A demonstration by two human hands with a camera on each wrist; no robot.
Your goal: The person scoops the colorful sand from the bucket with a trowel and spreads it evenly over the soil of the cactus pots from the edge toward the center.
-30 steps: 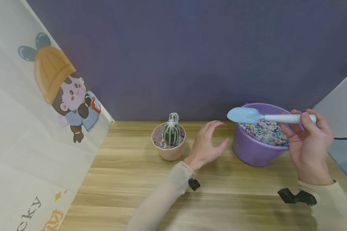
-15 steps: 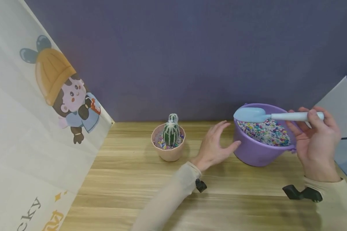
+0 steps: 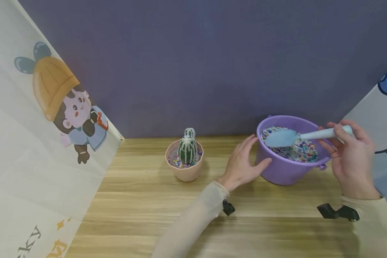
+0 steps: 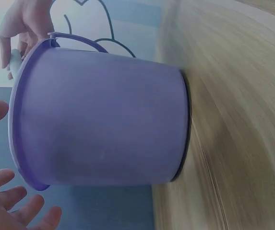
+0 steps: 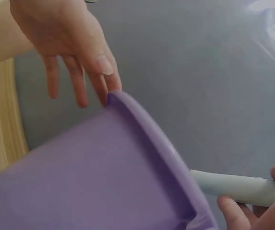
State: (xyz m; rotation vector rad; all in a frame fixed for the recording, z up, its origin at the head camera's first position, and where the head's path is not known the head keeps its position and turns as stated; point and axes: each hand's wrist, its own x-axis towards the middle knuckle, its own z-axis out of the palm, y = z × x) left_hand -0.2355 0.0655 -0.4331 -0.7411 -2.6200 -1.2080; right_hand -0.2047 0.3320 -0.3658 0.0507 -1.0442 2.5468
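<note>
A purple bucket [image 3: 278, 172] filled with small multicoloured pebbles [image 3: 301, 153] stands against the back wall. My right hand [image 3: 354, 161] grips the pale handle of a light-blue trowel [image 3: 281, 139], whose blade lies inside the bucket's rim, low over the pebbles. In the right wrist view the trowel handle [image 5: 238, 186] shows beyond the rim, with its blade hidden. My left hand [image 3: 242, 165] is beside the bucket's left side, fingers spread and fingertips right at the rim. In the left wrist view the bucket wall [image 4: 103, 115] fills the middle, past my left fingers [image 4: 29, 208].
Left of the bucket, a small potted cactus [image 3: 187, 151] sits in a pink pot [image 3: 187, 175] with coloured pebbles. A dark blue-grey wall [image 3: 193, 71] rises behind the wooden tabletop [image 3: 142, 204]. White printed panels [image 3: 35, 161] stand at both sides.
The trowel blade has gone from above the bucket's left rim down into it, its tip tilting lower. My left hand has moved right, up to the bucket.
</note>
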